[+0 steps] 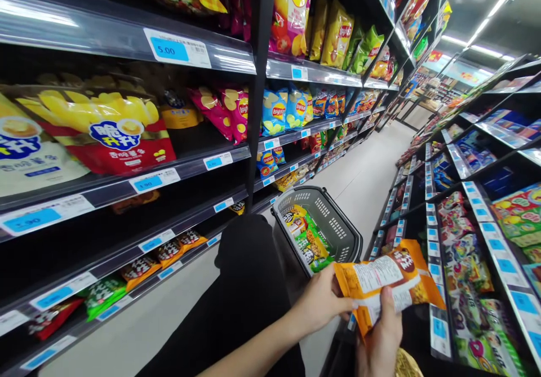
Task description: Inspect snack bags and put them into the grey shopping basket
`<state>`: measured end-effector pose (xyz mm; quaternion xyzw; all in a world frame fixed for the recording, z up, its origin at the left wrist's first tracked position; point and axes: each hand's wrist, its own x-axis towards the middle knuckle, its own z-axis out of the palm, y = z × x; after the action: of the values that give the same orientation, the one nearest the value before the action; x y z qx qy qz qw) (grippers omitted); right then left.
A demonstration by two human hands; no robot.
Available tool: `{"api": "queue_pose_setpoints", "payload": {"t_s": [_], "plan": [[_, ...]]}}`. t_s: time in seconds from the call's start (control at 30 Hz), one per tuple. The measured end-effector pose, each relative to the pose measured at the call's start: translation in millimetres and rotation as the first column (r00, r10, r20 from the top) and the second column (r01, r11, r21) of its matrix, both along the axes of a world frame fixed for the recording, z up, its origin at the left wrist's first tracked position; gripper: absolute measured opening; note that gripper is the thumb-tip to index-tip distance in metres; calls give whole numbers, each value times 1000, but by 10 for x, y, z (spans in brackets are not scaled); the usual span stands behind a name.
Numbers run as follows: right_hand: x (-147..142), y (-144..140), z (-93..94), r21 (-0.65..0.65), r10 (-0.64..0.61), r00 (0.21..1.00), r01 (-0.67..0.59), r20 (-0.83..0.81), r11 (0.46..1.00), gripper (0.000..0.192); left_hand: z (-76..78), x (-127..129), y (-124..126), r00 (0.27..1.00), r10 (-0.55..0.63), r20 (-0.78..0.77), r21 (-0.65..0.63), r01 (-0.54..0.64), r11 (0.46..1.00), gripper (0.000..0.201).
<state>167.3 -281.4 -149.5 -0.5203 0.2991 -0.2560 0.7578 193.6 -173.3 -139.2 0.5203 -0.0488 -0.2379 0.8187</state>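
Observation:
Both hands hold an orange snack bag (380,284), its printed back turned partly towards me. My left hand (322,301) grips its left end, with the fingers partly hidden under the bag. My right hand (384,329) is closed on the lower edge, the thumb lying on the front. Just beyond the hands a grey shopping basket (332,211) stands on the floor, with several green and orange snack bags (310,240) inside. A shiny gold-coloured thing (408,364) shows partly at the bottom edge, beside my right wrist; its kind is unclear.
Shelves of chips and snacks line the left, among them a red bag (122,134) and low orange bags (169,253). My dark-clothed knee (249,253) is between shelf and basket. Packets (459,253) fill the right-hand shelves. A pale aisle floor (372,165) runs ahead.

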Motion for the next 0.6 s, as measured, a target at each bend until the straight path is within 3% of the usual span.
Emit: {"api": "queue_pose_setpoints", "payload": {"t_s": [0.17,0.3,0.37,0.5,0.6], "plan": [[-6,1,-7,-1,10,1000,-10,17,1000,74,7,-47,3,970,-239,-52,139,244,960,35],[23,-7,-7,45,-15,1000,15,12,999,76,-26,-29,16,954,-292,-73,70,297,952,31],[27,-33,-9,123,52,999,-52,2,991,68,-54,-47,8,962,-272,-39,40,273,961,34],[-33,-266,-110,323,324,945,-294,-41,899,59,-98,-117,11,952,-266,151,185,237,954,31],[-42,-571,-366,492,476,869,-357,-137,794,56,-96,-107,50,852,-382,358,435,210,876,27]]}}
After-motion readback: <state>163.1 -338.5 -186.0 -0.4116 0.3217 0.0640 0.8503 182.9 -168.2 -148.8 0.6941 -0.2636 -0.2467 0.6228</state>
